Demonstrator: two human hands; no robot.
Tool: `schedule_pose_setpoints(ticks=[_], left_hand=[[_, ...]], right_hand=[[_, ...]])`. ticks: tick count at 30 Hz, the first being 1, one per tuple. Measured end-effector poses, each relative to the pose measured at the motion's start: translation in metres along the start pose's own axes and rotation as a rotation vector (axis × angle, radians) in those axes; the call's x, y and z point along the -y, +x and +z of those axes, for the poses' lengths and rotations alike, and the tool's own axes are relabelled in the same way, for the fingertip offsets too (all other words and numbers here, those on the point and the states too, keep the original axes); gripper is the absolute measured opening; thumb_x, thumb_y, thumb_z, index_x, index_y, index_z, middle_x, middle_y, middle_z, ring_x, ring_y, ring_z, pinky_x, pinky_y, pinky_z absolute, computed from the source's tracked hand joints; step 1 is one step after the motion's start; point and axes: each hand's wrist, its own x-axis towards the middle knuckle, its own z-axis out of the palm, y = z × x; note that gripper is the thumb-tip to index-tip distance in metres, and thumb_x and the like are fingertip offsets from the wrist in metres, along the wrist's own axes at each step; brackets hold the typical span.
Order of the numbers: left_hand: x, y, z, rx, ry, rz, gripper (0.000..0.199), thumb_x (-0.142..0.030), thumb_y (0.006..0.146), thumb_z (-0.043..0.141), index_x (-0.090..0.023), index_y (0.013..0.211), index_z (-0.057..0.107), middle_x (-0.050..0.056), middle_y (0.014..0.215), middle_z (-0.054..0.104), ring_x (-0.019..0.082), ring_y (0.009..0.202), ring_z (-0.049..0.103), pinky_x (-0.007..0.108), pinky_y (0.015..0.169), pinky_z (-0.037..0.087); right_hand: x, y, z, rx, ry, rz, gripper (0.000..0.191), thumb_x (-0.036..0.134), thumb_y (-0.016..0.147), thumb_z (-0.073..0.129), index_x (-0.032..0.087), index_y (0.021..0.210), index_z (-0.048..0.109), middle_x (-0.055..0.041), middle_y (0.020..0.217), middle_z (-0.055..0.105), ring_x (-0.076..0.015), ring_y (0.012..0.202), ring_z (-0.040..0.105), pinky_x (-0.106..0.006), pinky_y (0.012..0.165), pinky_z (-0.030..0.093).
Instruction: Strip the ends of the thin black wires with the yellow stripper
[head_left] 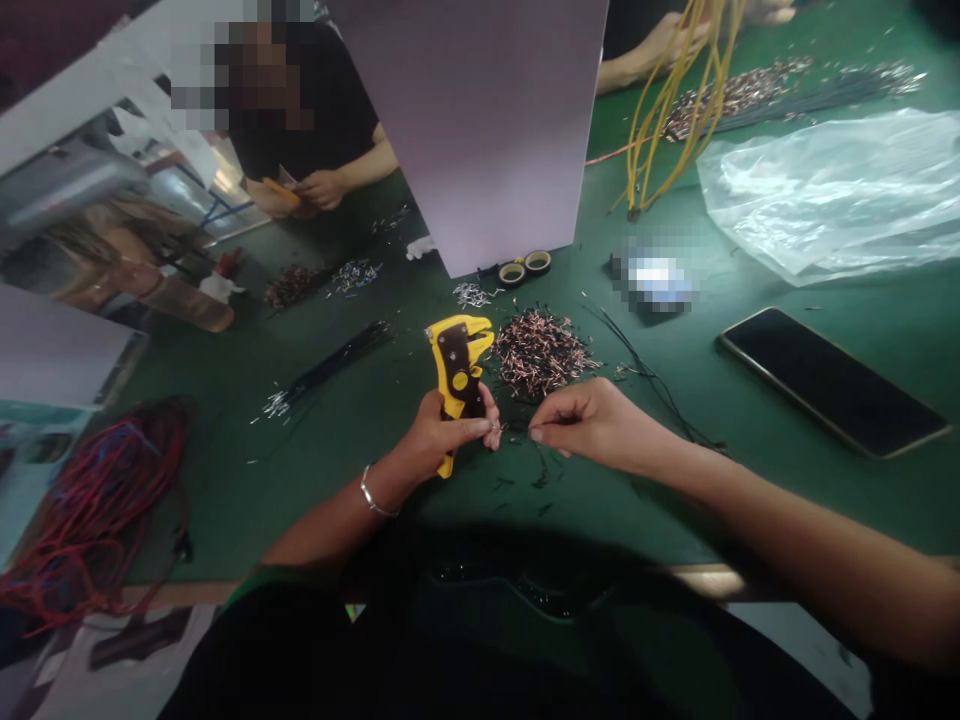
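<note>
My left hand (433, 438) is closed around the handles of a yellow and black wire stripper (454, 362), whose jaws point up and away from me. Close to its thumb, my right hand (596, 425) pinches a short, thin black wire (517, 427); its exact ends are hard to make out. Just beyond both hands lies a heap of short black wires with copper-coloured ends (541, 352). Loose black wire bits (541, 470) are scattered on the green table (337, 510) below the fingers.
Behind the heap stand a pale upright panel (502, 130) and two tape rolls (512, 274). Black wire bundles (341, 355) lie left, with red wires (112, 510) nearer the edge. A phone (832, 380) and plastic bag (832, 200) lie right. Other people work across the table.
</note>
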Motion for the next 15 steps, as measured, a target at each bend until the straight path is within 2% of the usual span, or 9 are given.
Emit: schedule_pose_setpoints(ticks=[5,10,15], left_hand=[[-0.0010,-0.0002,0.0014,0.002,-0.028,0.005,0.026,-0.020,0.071,0.079,-0.013,0.088,0.061,0.002,0.074,0.062,0.014,0.061,0.059,0.034,0.063,0.052],[-0.0015,-0.0010,-0.0014,0.036,0.043,0.004,0.024,-0.023,0.074,0.078,-0.013,0.089,0.062,0.003,0.075,0.062,0.015,0.063,0.061,0.034,0.065,0.053],[-0.0005,-0.0016,-0.0021,0.015,0.055,0.013,0.026,-0.024,0.073,0.078,-0.013,0.090,0.062,0.003,0.076,0.063,0.015,0.063,0.061,0.033,0.065,0.053]], right_hand=[[-0.0014,0.0001,0.0014,0.022,0.005,-0.004,0.010,0.022,0.069,0.068,0.018,0.060,0.070,0.0030,0.048,0.055,-0.0093,0.046,0.046,-0.026,0.047,0.035],[-0.0013,-0.0004,0.0016,0.008,-0.002,-0.010,0.011,0.023,0.070,0.069,0.018,0.060,0.070,0.0027,0.048,0.055,-0.0091,0.047,0.045,-0.025,0.047,0.035],[-0.0014,-0.0012,0.0028,0.017,0.004,-0.020,0.011,0.023,0.070,0.069,0.018,0.060,0.070,0.0028,0.047,0.055,-0.0088,0.046,0.045,-0.025,0.046,0.034]])
